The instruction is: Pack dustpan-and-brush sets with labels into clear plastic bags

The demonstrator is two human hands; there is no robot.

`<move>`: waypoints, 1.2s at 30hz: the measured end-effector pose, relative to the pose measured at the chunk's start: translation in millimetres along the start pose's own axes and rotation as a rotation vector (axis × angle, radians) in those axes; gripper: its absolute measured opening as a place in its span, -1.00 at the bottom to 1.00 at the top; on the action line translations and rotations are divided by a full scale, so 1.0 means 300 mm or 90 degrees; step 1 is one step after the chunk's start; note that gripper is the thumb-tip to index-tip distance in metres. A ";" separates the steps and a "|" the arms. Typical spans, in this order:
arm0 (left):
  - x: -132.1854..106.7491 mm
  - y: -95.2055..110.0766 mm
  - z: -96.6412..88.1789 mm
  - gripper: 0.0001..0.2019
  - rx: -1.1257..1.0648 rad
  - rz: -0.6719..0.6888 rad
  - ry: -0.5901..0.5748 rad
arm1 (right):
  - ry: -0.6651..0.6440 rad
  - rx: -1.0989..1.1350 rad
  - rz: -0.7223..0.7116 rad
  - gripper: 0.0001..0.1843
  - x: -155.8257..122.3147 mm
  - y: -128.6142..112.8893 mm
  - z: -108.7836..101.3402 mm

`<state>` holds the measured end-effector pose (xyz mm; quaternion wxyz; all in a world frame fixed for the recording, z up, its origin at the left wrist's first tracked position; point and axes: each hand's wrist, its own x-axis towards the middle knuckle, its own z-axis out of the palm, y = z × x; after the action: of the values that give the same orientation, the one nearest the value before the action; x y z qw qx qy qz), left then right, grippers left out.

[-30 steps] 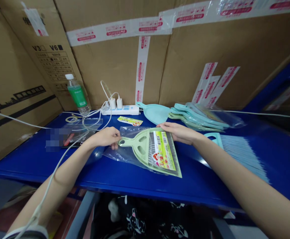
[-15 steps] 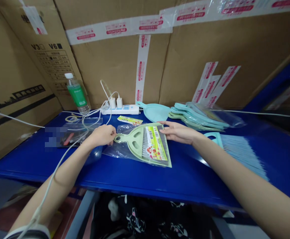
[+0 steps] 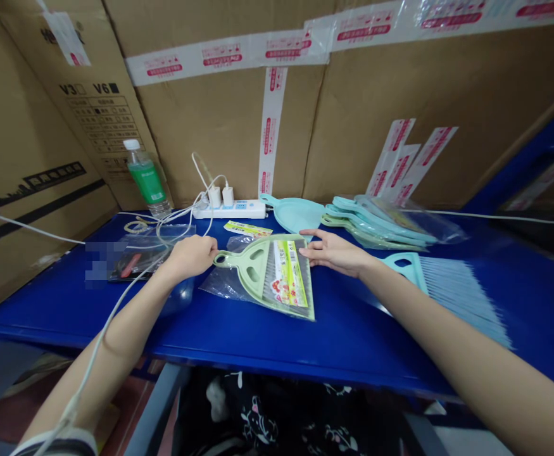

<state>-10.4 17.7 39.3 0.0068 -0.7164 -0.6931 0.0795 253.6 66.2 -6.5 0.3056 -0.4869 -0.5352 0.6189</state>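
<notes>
A light green dustpan (image 3: 251, 269) lies flat on the blue table before me, with a grey-bristled brush and a yellow-green printed label (image 3: 290, 272) over its wide end. A clear plastic bag (image 3: 226, 285) spreads around it. My left hand (image 3: 192, 256) is closed at the dustpan's handle end; its fingertips are hidden. At the far right corner of the pan, my right hand (image 3: 336, 252) has its fingers stretched out and apart, touching the edge and label side. Right of that hand lies a light blue brush (image 3: 461, 294), partly behind my forearm.
Behind are a loose light blue dustpan (image 3: 298, 214), a pile of bagged dustpans (image 3: 381, 221), a loose label card (image 3: 248, 228) and a white power strip (image 3: 243, 209). A water bottle (image 3: 147, 180) and white cables stand left, one cable crossing my left arm. Cardboard (image 3: 229, 126) walls the back.
The green dustpan has shifted slightly left and turned a little on the table. Both hands have moved a little to the left with it.
</notes>
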 end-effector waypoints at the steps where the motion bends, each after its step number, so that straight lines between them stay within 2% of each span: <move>1: 0.000 0.001 0.002 -0.75 0.008 -0.003 -0.001 | 0.001 0.002 0.000 -0.47 -0.002 -0.001 0.001; 8: -0.001 0.004 0.000 -0.67 0.036 -0.021 -0.022 | -0.040 0.034 -0.003 -0.42 -0.005 -0.002 -0.017; 17: 0.003 0.001 0.001 -0.64 0.084 -0.080 -0.017 | -0.034 0.002 0.001 -0.34 -0.001 -0.002 -0.023; 23: 0.004 -0.006 -0.001 -0.64 0.095 -0.098 -0.005 | -0.008 -0.084 -0.005 -0.40 -0.008 -0.017 -0.028; 28: 0.001 -0.003 -0.008 -0.65 0.103 -0.124 0.013 | 0.016 -0.207 -0.039 -0.45 -0.008 -0.017 -0.028; 30: -0.001 0.002 -0.009 -0.66 0.102 -0.120 0.017 | 0.045 -0.318 -0.082 -0.50 -0.009 -0.015 -0.027; 33: -0.004 0.009 -0.009 -0.66 0.107 -0.118 0.026 | 0.128 -0.547 -0.225 -0.70 -0.015 -0.018 -0.020; 34: -0.005 0.011 -0.009 -0.66 0.111 -0.118 0.030 | 0.137 -0.608 -0.277 -0.79 -0.019 -0.020 -0.015; 36: -0.006 0.014 -0.008 -0.65 0.118 -0.116 0.034 | 0.098 -0.677 -0.348 -0.90 -0.026 -0.025 -0.004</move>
<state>-6.1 16.0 41.3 0.0990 -0.6489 -0.7443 0.1231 256.3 61.4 2.8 0.2065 -0.4613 -0.8533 0.1284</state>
